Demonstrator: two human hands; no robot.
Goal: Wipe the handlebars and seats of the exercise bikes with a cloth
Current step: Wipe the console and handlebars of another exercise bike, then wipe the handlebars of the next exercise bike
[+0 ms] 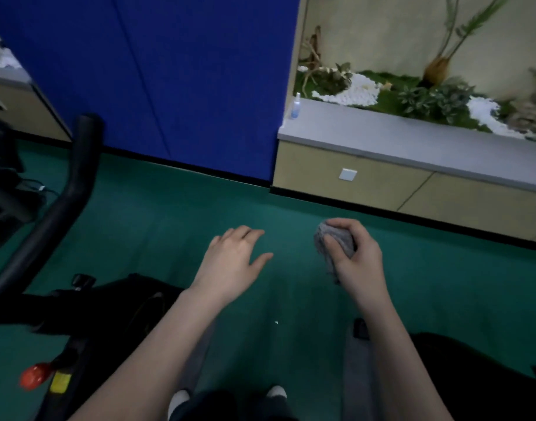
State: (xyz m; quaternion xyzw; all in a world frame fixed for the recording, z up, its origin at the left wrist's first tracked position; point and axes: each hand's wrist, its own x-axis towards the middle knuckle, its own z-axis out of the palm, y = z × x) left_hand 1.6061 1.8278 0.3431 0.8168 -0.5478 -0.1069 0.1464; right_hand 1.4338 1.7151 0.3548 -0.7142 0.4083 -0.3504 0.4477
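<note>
Along the right wall, a built-in planter (pixel 412 138) with a grey ledge. Inside it, left to right: dry twigs, a bed of white pebbles (pixel 358 89), green moss, leafy plants (pixel 436 98), then more pebbles toward the right end. On the left corner of the ledge, standing upright, a small clear bottle (pixel 295 106), bluish toward its base. Below the ledge, on the beige front, a white wall plate (pixel 348 174).

At far left, above the green floor (pixel 169 214), the black curved handlebar (pixel 69 183) of an exercise bike (pixel 87 302), rising to a rounded tip. Lower on the frame, a red knob (pixel 34 375) and just beside it a yellow label (pixel 60 381).

Near the middle, the left hand (pixel 233 262), palm down, fingers straight and loosely spread, holding nothing. Just to its right and apart from it, a grey cloth (pixel 333 244) bunched into a wad in the grip of the right hand (pixel 358 259), fingers curled over the top, thumb pressed on the near side, a tail of fabric hanging below the palm. Cloth in the air above the floor, well apart from the handlebar. At the lower right corner, a dark shape (pixel 473 375), too dim to identify.
</note>
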